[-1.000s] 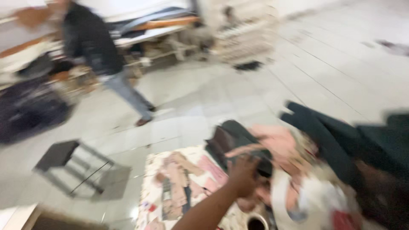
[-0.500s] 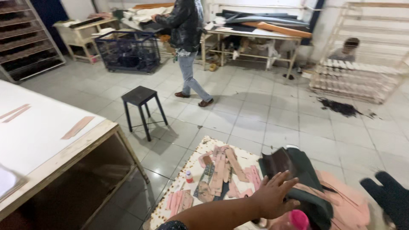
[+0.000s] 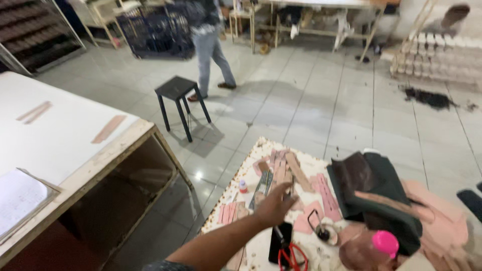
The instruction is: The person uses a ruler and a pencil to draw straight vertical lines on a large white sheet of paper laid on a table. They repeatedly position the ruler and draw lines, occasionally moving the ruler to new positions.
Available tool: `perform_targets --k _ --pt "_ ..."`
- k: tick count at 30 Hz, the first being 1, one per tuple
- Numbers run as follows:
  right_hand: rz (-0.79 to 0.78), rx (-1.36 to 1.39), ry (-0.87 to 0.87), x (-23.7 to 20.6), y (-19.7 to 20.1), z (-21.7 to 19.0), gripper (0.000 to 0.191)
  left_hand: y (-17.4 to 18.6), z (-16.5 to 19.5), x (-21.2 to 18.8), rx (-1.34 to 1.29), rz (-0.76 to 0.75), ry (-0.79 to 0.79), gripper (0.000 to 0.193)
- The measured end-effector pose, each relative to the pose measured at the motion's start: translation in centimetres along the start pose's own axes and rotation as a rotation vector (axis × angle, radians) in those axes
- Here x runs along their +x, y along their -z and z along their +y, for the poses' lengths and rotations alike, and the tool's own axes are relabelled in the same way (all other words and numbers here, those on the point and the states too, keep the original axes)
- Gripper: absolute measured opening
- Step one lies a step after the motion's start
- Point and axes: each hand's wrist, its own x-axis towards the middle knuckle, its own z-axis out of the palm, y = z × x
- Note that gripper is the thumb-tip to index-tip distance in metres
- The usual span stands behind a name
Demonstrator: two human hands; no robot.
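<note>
Pink leather strips (image 3: 282, 169) lying loose in a fan near the far edge of the low worktable (image 3: 221, 221), some overlapping, a few more (image 3: 228, 213) in a row at the near left. Left hand (image 3: 273, 206) stretched out over them on a bare forearm, palm down, fingers (image 3: 287, 194) spread wide and gripping nothing; touching the strips below or just hovering above them, impossible to tell. Right hand out of view.

Close by: a dark narrow strip (image 3: 262, 183) just left of the hand, a small red-capped bottle (image 3: 243, 186) beyond that, a black phone (image 3: 278, 241) and red-handled scissors (image 3: 291, 257) nearer the body, a pink-capped bottle (image 3: 384, 243) to the right, and a heap of dark leather (image 3: 374, 188) over more pink pieces.

Further off: a white table (image 3: 65, 125) on the left, a black stool (image 3: 178, 90) on the tiled floor, another person (image 3: 208, 45) walking away past it.

Judged as a reach in progress, at the stage of choosing among the cut pieces rather than holding one. Called for next, probably: lowering the hand, closing thumb and forefinger on a single strip, and lifting it clear without dragging its overlapping neighbours along.
</note>
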Motion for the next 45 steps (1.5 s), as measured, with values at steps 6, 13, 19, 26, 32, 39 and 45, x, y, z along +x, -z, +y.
perform_targets --k 6,13,19,26,32,39,45 --pt "0.117 0.206 0.107 -7.9 0.0 -8.0 0.031 7.4 -2.2 -1.3 -0.286 -0.094 0.155 0.033" --pt "-0.528 0.553 0.231 -24.0 -11.6 -26.7 0.031 18.3 -1.4 -4.5 -0.777 -0.368 0.093 0.036" --pt "-1.17 0.506 0.346 -30.8 -20.5 -42.3 0.027 31.3 -6.7 -7.2 -1.08 0.12 0.265 0.029" --pt "-1.513 0.322 0.645 -36.9 -26.4 -53.5 0.018 40.1 -9.8 -11.5 -1.234 0.543 0.246 0.031" --pt "-1.685 0.154 0.693 -41.7 -30.6 -57.6 0.013 43.4 -12.5 -14.3 -1.214 0.717 0.057 0.018" --pt "-1.682 0.185 0.789 -45.5 -33.1 -60.6 0.014 47.2 -13.2 -16.6 -1.186 0.82 0.027 0.014" --pt "-1.6 0.369 0.926 -45.6 -38.5 -67.2 0.024 52.4 -18.0 -13.7 -1.162 0.826 -0.003 0.014"
